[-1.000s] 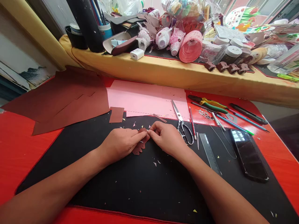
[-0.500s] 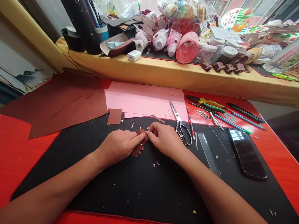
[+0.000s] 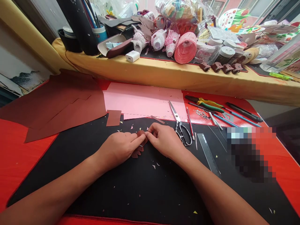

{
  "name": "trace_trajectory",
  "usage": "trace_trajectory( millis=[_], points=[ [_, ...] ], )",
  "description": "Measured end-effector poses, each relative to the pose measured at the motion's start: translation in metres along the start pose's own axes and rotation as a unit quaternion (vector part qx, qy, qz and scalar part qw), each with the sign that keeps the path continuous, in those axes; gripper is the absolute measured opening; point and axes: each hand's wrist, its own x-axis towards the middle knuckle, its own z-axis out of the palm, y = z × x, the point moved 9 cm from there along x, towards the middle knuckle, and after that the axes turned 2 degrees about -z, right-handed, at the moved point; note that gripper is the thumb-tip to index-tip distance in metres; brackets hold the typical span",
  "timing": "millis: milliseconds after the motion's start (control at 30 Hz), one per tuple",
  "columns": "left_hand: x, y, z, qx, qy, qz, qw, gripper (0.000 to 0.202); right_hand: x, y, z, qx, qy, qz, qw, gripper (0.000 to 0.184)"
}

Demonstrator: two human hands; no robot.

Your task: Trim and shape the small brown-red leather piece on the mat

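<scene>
A small brown cut-out piece (image 3: pixel 138 151) with a scalloped lower edge lies on the black mat (image 3: pixel 145 184). My left hand (image 3: pixel 118 148) presses down on it, fingers closed with the forefinger pointing right along its top. My right hand (image 3: pixel 164 139) meets it from the right, thumb and fingers pinched on the piece's upper edge. Most of the piece is hidden under the two hands.
Scissors (image 3: pixel 179 125), a red pencil (image 3: pixel 189 123) and a metal ruler (image 3: pixel 208 154) lie right of my right hand. Pliers (image 3: pixel 206 103), pens and small metal rings sit further right. Pink sheets (image 3: pixel 145 101) and brown sheets (image 3: pixel 61 106) lie behind. A cluttered yellow shelf (image 3: pixel 164 73) runs across the back.
Both hands stay pinched on the brown piece in the same spot. The view has shifted slightly, nothing else has moved.
</scene>
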Motion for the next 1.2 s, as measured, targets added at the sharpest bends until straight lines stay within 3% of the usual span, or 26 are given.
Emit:
trace_trajectory(
  millis=[500,1033,1200],
  points=[
    [-0.005,0.002,-0.005,-0.035,0.028,-0.022,0.999,0.024,0.0,0.001,0.001,-0.011,-0.01,0.008,1.0,0.01],
    [-0.006,-0.003,0.01,-0.127,-0.062,-0.085,0.986,0.029,0.0,0.002,-0.001,0.015,-0.013,0.009,1.0,0.01],
    [-0.01,-0.008,0.018,-0.166,-0.1,-0.13,0.972,0.043,0.0,0.001,0.0,-0.007,-0.011,0.014,1.0,0.01]
  ],
)
